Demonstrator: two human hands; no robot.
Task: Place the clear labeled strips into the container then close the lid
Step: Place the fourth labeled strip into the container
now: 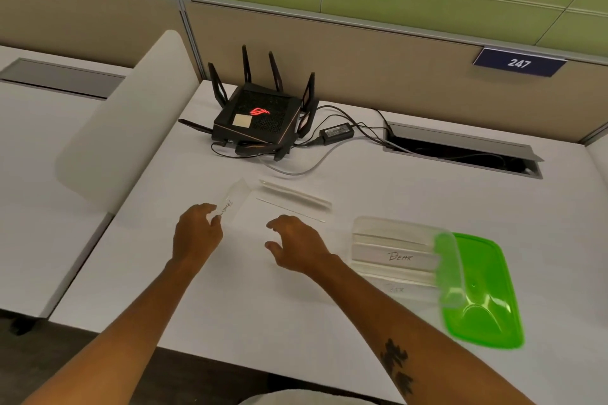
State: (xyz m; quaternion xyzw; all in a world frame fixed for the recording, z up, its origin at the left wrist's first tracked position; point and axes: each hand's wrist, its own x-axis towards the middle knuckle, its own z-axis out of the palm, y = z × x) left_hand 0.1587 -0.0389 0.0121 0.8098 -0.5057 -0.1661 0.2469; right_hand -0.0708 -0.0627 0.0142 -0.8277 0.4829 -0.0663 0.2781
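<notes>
My left hand [196, 233] pinches the near end of a clear strip with handwriting [234, 200] and lifts it off the white desk. To its right, my right hand [296, 245] hovers over the desk with fingers spread and nothing in it. Two more clear strips [294, 196] lie flat just beyond both hands. The clear container [399, 251] stands to the right of my right hand. It holds strips, one labeled "BEAR" [394, 256]. The green lid [483, 293] lies against the container's right side, partly under its rim.
A black router with antennas [260, 118] sits at the back of the desk with a power brick [336, 133] and cables. An open cable tray [460, 154] is at the back right. A white divider panel [131, 115] stands on the left.
</notes>
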